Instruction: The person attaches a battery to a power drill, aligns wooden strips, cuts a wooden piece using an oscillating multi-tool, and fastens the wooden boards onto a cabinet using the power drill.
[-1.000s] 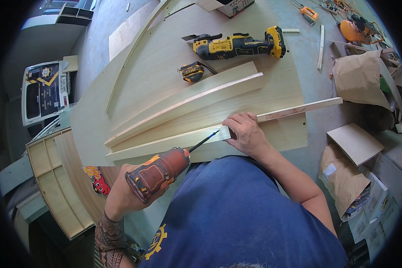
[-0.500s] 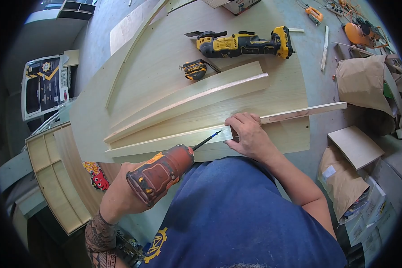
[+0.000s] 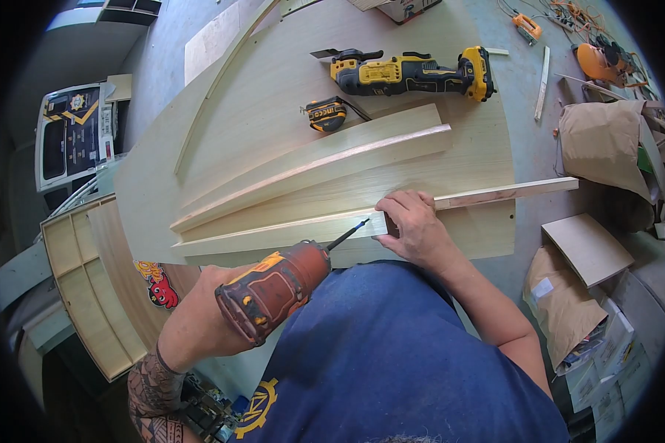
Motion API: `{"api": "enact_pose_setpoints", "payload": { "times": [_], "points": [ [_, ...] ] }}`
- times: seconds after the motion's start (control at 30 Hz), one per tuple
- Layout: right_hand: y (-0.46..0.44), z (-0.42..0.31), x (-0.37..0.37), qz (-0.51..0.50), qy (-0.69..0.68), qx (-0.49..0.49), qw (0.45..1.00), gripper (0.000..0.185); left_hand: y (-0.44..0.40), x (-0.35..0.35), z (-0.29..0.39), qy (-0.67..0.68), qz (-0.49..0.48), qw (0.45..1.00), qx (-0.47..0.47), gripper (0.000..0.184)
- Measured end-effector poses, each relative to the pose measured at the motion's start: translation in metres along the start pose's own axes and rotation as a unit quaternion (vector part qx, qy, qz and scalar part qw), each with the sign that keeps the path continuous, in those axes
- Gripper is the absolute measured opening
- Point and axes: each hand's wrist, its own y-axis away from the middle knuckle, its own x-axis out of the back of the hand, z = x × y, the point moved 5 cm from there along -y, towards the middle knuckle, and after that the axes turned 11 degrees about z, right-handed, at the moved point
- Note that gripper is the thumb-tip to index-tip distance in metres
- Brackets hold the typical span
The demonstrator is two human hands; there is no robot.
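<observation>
In the grip of the left hand [image 3: 210,304], a drill [image 3: 275,288] is coloured brick-red, orange and black; ahead, the wood strip [image 3: 295,231] is toned pale cream; farther off, the multi-tool [image 3: 414,74] is patched yellow and black.

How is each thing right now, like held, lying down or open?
Nearest long pale wooden strip: gripped at one end by the right hand
Red-brown power drill: held in the left hand, bit pointing toward that strip
Yellow-black power multi-tool: lying on the pale wooden board
Black-orange tape measure: lying there too
Lower brown paper bag: open
</observation>
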Motion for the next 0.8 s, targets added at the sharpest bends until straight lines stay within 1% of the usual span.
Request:
{"api": "enact_pose_setpoints", "payload": {
  "times": [0.1, 0.33, 0.4, 0.53, 0.73, 0.8],
  "points": [
    [-0.001, 0.000, 0.001, 0.002, 0.000, 0.001, 1.000, 0.054, -0.003, 0.000, 0.009, -0.034, 0.001, 0.999, -0.007, 0.049],
    [0.000, 0.001, -0.001, 0.005, 0.006, 0.004, 1.000, 0.053, -0.011, -0.006, 0.007, -0.045, -0.010, 0.999, -0.008, 0.051],
    [0.000, 0.001, -0.001, 0.007, 0.007, 0.009, 1.000, 0.051, -0.012, -0.011, -0.002, -0.007, -0.025, 1.000, 0.015, 0.053],
    [0.000, 0.002, -0.002, 0.010, 0.011, 0.007, 1.000, 0.053, -0.015, -0.016, -0.007, 0.014, -0.021, 1.000, 0.005, 0.053],
    [0.000, 0.003, -0.001, 0.006, 0.007, 0.005, 1.000, 0.055, -0.018, -0.023, -0.006, 0.025, -0.024, 0.999, 0.007, 0.049],
    [0.000, 0.003, -0.001, 0.006, 0.008, 0.008, 1.000, 0.055, -0.018, -0.023, 0.005, 0.026, 0.006, 0.998, -0.053, 0.024]
  ]
}}
